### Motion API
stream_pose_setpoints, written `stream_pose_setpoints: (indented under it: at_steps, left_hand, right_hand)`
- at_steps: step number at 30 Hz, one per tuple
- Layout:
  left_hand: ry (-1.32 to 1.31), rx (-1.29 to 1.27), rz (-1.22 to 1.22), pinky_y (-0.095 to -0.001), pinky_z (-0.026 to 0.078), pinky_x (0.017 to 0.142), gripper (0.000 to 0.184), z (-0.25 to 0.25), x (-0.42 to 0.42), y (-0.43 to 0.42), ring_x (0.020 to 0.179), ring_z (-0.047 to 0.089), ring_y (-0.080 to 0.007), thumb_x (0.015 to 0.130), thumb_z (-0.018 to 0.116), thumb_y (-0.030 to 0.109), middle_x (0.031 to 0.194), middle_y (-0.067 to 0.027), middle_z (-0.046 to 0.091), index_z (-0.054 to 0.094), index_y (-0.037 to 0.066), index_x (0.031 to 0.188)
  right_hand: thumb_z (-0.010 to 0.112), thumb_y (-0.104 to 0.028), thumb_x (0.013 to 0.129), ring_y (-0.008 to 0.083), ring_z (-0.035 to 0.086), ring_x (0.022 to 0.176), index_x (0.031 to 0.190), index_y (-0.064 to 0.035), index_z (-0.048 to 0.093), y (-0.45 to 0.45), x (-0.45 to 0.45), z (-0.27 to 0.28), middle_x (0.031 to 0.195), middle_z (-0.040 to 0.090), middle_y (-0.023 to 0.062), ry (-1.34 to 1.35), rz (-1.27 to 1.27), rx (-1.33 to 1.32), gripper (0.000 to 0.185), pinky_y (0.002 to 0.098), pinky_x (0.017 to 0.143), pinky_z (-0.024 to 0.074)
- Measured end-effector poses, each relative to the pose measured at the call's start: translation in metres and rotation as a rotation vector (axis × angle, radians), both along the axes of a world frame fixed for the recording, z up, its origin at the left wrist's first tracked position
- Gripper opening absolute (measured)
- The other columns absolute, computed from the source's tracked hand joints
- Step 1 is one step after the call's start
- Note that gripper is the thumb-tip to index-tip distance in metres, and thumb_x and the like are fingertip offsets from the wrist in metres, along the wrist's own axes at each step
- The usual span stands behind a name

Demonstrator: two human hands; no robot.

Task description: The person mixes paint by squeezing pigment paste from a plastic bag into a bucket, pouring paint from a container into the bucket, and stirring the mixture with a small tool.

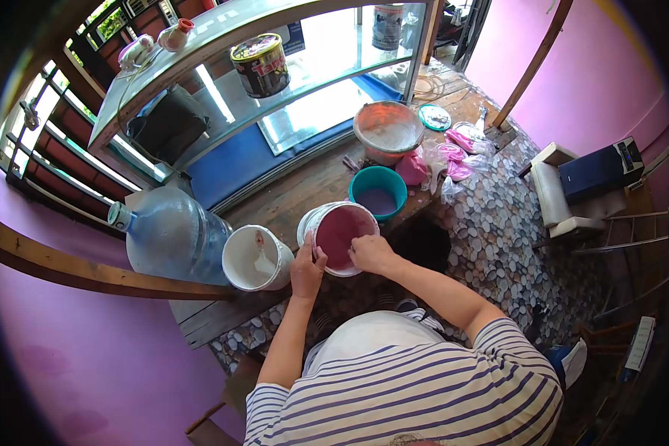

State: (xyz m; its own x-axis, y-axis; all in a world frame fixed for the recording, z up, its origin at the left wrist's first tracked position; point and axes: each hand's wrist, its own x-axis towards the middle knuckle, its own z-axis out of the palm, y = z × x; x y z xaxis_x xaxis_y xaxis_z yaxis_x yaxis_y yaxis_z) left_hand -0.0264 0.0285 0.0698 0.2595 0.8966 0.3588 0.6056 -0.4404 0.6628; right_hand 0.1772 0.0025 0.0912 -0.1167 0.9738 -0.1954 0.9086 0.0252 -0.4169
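Observation:
A white bucket (302, 223) with dark pink content inside stands on the wooden bench in front of me. My left hand (307, 271) grips its near left rim, fingers closed on the wall. Over the right side of the opening is my right hand (372, 253), its fingers curled together at the inner edge; whatever they hold is hidden. Left of this bucket is another white bucket (254, 259), streaked inside. A teal bucket (377, 186) with purplish content sits just behind, to the right.
A large blue water bottle (172, 234) lies at the left. Behind the teal bucket are an orange basin (388, 132) and pink bags (457, 157). A glass display case (305, 89) spans the back. A wooden post (89, 275) crosses the left; a chair (554, 186) stands right.

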Motion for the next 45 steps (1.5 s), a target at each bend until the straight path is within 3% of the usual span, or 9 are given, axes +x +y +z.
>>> stream_pose_setpoints:
  at_steps: [11,17,19,26,28,32,34,44,45]
  left_hand:
    - [-0.052,0.090,-0.008,-0.0478,0.053,0.069,0.047,-0.010,-0.005,0.006,0.082,0.067,-0.0416,0.095,0.061,0.019,0.097,-0.0247,0.067,0.055,0.003,0.138]
    - [0.005,0.024,0.014,-0.0472,0.053,0.070,0.048,-0.004,-0.003,0.007,0.082,0.067,-0.0406,0.094,0.062,0.021,0.097,-0.0231,0.068,0.055,0.004,0.139]
    - [-0.009,0.024,0.008,-0.0470,0.053,0.070,0.049,-0.005,-0.002,0.007,0.082,0.067,-0.0400,0.094,0.062,0.021,0.097,-0.0227,0.068,0.055,0.004,0.139]
    - [0.021,-0.058,0.017,-0.0423,0.055,0.076,0.047,0.005,0.000,0.001,0.087,0.069,-0.0362,0.095,0.060,0.021,0.102,-0.0223,0.069,0.056,0.003,0.139]
    - [-0.017,0.074,0.018,-0.0433,0.054,0.066,0.048,0.001,0.000,0.002,0.072,0.066,-0.0337,0.093,0.063,0.018,0.089,-0.0194,0.067,0.057,0.005,0.138]
    - [-0.029,0.071,0.014,-0.0432,0.054,0.066,0.047,0.000,0.001,0.001,0.071,0.066,-0.0338,0.093,0.063,0.018,0.088,-0.0194,0.067,0.057,0.005,0.138]
    - [0.030,-0.063,0.014,-0.0431,0.055,0.077,0.048,0.006,0.000,-0.002,0.088,0.069,-0.0370,0.095,0.060,0.020,0.105,-0.0231,0.069,0.055,0.003,0.140]
    - [-0.001,-0.054,0.009,-0.0451,0.054,0.077,0.048,0.002,-0.002,-0.004,0.086,0.067,-0.0392,0.095,0.061,0.021,0.101,-0.0230,0.068,0.054,0.003,0.140]
    - [-0.009,0.014,0.005,-0.0438,0.053,0.072,0.048,0.000,-0.002,-0.003,0.079,0.066,-0.0360,0.094,0.062,0.018,0.096,-0.0210,0.067,0.055,0.003,0.139]
  right_hand:
    - [0.063,-0.037,0.091,0.0400,0.069,0.089,0.103,-0.0050,0.072,0.004,-0.012,-0.004,0.093,0.072,0.0220,0.326,-0.050,0.080,0.035,0.0518,0.083,0.0537]
    - [0.066,-0.032,0.088,0.0356,0.071,0.087,0.094,-0.0063,0.071,0.004,0.003,-0.005,0.088,0.072,0.0175,-0.076,0.128,-0.025,0.027,0.0497,0.077,0.0556]
    - [0.064,-0.025,0.087,0.0345,0.072,0.085,0.087,-0.0059,0.074,0.003,0.010,-0.007,0.086,0.073,0.0179,-0.098,0.101,0.077,0.021,0.0492,0.076,0.0565]
    - [0.062,-0.027,0.092,0.0331,0.071,0.085,0.092,-0.0058,0.070,0.009,0.018,-0.004,0.090,0.072,0.0146,-0.167,0.041,0.129,0.022,0.0462,0.075,0.0559]
    - [0.062,-0.028,0.093,0.0328,0.071,0.086,0.094,-0.0055,0.069,0.012,0.015,-0.004,0.091,0.071,0.0140,-0.177,0.025,0.121,0.024,0.0458,0.076,0.0557]
    - [0.061,-0.020,0.091,0.0323,0.072,0.082,0.090,-0.0055,0.069,0.018,0.008,-0.009,0.088,0.071,0.0139,-0.153,-0.053,0.278,0.017,0.0444,0.071,0.0576]
    - [0.061,-0.018,0.090,0.0328,0.072,0.081,0.090,-0.0055,0.069,0.019,0.006,-0.011,0.087,0.071,0.0135,-0.162,-0.092,0.307,0.015,0.0439,0.071,0.0581]
    - [0.062,-0.026,0.090,0.0355,0.072,0.087,0.088,-0.0032,0.074,-0.002,-0.007,0.006,0.090,0.074,0.0193,-0.052,-0.039,-0.063,0.026,0.0468,0.079,0.0565]
    - [0.062,-0.029,0.091,0.0360,0.071,0.088,0.087,-0.0025,0.075,-0.003,-0.007,0.007,0.090,0.073,0.0198,-0.014,-0.017,-0.065,0.029,0.0476,0.082,0.0556]
